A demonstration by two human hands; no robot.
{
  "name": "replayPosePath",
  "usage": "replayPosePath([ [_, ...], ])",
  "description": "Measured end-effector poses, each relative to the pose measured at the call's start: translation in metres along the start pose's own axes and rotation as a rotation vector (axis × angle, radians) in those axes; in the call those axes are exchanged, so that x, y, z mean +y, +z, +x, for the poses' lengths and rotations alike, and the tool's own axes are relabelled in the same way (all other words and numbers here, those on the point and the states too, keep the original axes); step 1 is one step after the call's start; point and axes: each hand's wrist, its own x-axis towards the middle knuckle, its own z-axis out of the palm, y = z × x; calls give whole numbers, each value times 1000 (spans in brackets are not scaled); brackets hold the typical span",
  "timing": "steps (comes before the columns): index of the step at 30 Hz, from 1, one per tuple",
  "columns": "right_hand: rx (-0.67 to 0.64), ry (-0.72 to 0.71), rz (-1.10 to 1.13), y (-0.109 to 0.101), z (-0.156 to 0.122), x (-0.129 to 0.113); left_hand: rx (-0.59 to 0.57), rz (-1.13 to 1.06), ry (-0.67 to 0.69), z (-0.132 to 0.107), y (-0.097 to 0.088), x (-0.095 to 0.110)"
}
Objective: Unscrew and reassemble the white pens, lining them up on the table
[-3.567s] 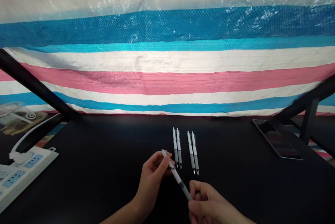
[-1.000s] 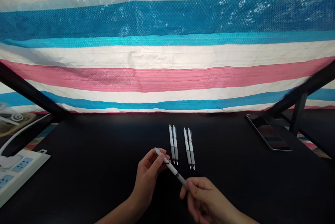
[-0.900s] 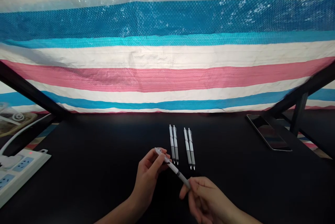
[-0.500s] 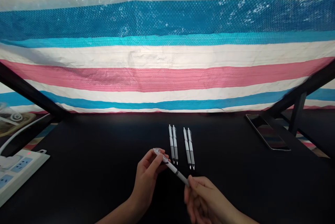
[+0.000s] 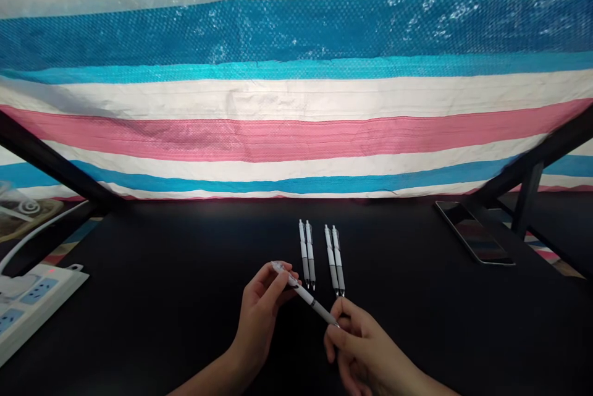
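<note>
A white pen [image 5: 303, 293] slants above the black table [image 5: 162, 272]. My left hand [image 5: 262, 315] pinches its upper clip end between thumb and fingers. My right hand [image 5: 364, 349] pinches its lower tip end with curled fingers. Just beyond the hands, two pairs of identical white pens lie side by side on the table, one pair [image 5: 306, 254] at left and another pair [image 5: 334, 258] at right, tips toward me.
A dark phone [image 5: 473, 231] lies at the far right of the table. A white power strip [image 5: 28, 306] with a cable sits at the left edge. A striped blue, white and pink tarp [image 5: 296, 105] hangs behind. Black frame bars [image 5: 50, 161] slant at both sides.
The pen stays held between both hands. My right hand's fingers have shifted slightly up along the tip end; the view dropped a little since the earliest frame.
</note>
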Motion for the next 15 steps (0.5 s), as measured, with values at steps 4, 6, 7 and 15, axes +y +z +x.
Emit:
replayPosePath([
  [4, 8, 37, 36, 0, 0, -1, 4, 8, 6, 1, -1, -1],
  [6, 21, 15, 28, 0, 0, -2, 2, 11, 8, 0, -1, -2],
  [7, 24, 4, 23, 0, 0, -2, -1, 13, 6, 0, -1, -2],
  [15, 32, -1, 4, -1, 0, 1, -29, 43, 23, 0, -2, -2],
])
